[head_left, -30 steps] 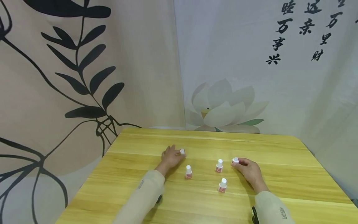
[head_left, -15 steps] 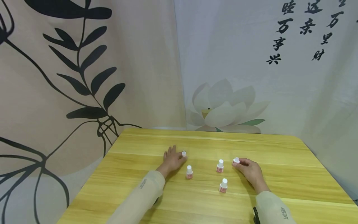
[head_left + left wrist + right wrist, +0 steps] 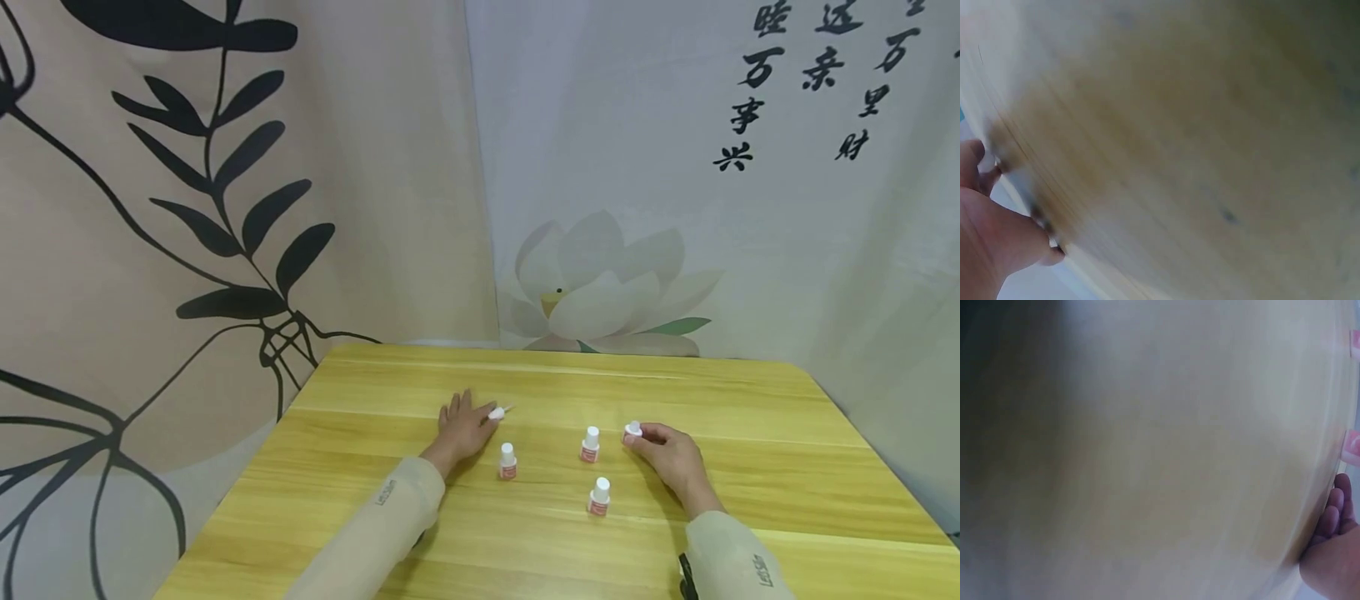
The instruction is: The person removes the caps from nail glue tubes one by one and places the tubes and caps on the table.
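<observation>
My left hand [image 3: 463, 429] lies low over the far middle of the table, its other fingers spread. Between thumb and index finger it pinches a small white cap [image 3: 496, 413] with a thin pale tip that points right. To the right, my right hand [image 3: 671, 458] grips a small white bottle [image 3: 632, 428] with a pinkish label; its top looks shorter than those of the others. Standing between the hands are three capped bottles: one near the left hand [image 3: 507, 461], one near the right [image 3: 590, 445], and one closer to me [image 3: 599, 497]. The left wrist view shows part of the left hand [image 3: 1000, 240], its fingertips partly hidden.
All of this is on a yellow wood-grain table [image 3: 525, 550]. Behind it hangs a pale cloth [image 3: 600, 167] printed with leaves, a lotus and dark writing. Pink-labelled bottles [image 3: 1352, 447] show at the edge of the right wrist view, past the right hand [image 3: 1332, 550].
The left hand's fingers have spread and shifted slightly right. The cap in it has tipped from upright onto its side, and its thin tip now shows. The right hand has stayed in place.
</observation>
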`<state>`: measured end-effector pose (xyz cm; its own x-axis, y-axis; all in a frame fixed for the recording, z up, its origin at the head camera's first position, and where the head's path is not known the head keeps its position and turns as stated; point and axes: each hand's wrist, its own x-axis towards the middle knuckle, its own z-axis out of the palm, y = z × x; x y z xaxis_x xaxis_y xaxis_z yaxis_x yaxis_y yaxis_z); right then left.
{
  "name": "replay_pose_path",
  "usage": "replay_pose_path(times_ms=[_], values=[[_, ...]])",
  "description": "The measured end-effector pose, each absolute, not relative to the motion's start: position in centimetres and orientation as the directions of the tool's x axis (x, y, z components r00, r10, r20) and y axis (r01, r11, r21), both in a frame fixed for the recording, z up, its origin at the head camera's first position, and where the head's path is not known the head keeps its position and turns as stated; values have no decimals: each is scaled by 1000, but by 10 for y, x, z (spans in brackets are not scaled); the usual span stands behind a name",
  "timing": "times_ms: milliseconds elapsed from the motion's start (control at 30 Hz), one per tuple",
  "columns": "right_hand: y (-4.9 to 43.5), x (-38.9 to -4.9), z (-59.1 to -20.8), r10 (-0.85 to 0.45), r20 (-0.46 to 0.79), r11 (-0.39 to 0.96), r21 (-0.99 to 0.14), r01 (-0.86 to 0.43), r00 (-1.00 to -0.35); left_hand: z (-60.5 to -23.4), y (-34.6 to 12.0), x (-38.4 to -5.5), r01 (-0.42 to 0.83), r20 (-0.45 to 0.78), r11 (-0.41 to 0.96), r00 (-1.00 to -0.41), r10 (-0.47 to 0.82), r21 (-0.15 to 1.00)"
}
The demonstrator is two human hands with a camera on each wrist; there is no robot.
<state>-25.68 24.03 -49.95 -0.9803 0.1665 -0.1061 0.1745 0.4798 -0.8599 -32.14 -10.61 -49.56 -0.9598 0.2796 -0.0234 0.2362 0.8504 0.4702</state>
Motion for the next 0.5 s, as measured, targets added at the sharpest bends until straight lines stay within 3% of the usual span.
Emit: replay_pose_path(times_ms=[367, 500], values=[[241, -258, -502, 172, -102, 469, -866, 173, -980, -491, -87, -332, 296, 92, 819, -953, 289, 492], [241, -258, -500, 170, -104, 469, -866, 173, -980, -488, -83, -334, 252, 94, 765, -965, 245, 593]])
